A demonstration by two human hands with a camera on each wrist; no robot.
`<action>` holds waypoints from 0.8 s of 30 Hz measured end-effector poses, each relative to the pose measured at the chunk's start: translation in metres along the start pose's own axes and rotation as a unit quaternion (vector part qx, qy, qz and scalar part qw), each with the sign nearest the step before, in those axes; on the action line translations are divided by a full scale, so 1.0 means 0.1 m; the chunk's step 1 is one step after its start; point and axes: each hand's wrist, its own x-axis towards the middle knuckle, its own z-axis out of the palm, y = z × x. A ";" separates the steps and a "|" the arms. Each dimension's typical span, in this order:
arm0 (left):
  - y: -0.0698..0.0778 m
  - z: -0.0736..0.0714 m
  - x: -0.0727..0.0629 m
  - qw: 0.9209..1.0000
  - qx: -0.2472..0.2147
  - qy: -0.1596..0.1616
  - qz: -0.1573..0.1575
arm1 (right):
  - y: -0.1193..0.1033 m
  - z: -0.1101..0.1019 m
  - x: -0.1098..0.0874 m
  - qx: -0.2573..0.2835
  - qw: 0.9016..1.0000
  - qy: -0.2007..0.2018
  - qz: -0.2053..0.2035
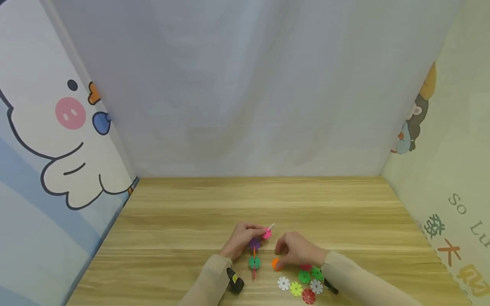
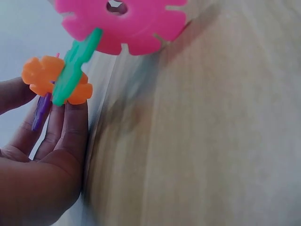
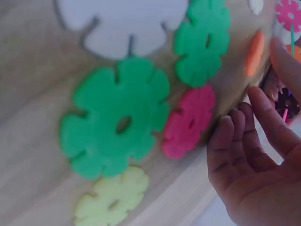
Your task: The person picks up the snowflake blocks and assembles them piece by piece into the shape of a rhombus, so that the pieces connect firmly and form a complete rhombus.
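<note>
My left hand (image 1: 242, 239) pinches a chain of slotted plastic snowflake discs joined edge to edge. In the left wrist view, its fingers are at an orange disc (image 2: 42, 74) with a green disc (image 2: 75, 66) slotted into it. A large pink disc (image 2: 146, 28) joins the green one, and a purple disc (image 2: 41, 112) sits by the palm. Toward the table's near side, the chain carries another green disc (image 1: 254, 262). My right hand (image 1: 300, 250) hovers with loosely bent fingers, its thumb by a loose orange disc (image 1: 275, 264). Whether they touch is unclear.
Loose discs lie near the right forearm: white (image 1: 283, 283), yellow (image 1: 296, 289), red (image 1: 309, 296), green (image 1: 304, 276) and pink (image 3: 189, 122). A black wrist device (image 1: 235, 284) is on the left sleeve. Printed curtains (image 1: 245, 93) surround the wooden table (image 1: 172, 212).
</note>
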 end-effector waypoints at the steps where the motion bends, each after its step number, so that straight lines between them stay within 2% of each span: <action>1: 0.00 0.00 0.00 1.000 -0.002 0.001 -0.001 | 0.00 0.01 0.00 -0.004 1.000 0.001 -0.002; 9: 0.03 -0.01 -0.01 1.000 -0.004 -0.003 0.004 | -0.04 0.04 0.00 -0.022 1.000 0.006 -0.007; 19: 0.02 -0.02 0.00 1.000 0.010 0.004 0.007 | -0.07 0.03 -0.01 -0.001 1.000 0.007 -0.008; 24: 0.03 -0.01 -0.01 1.000 0.012 0.008 0.008 | -0.04 0.01 -0.03 0.014 1.000 0.022 -0.018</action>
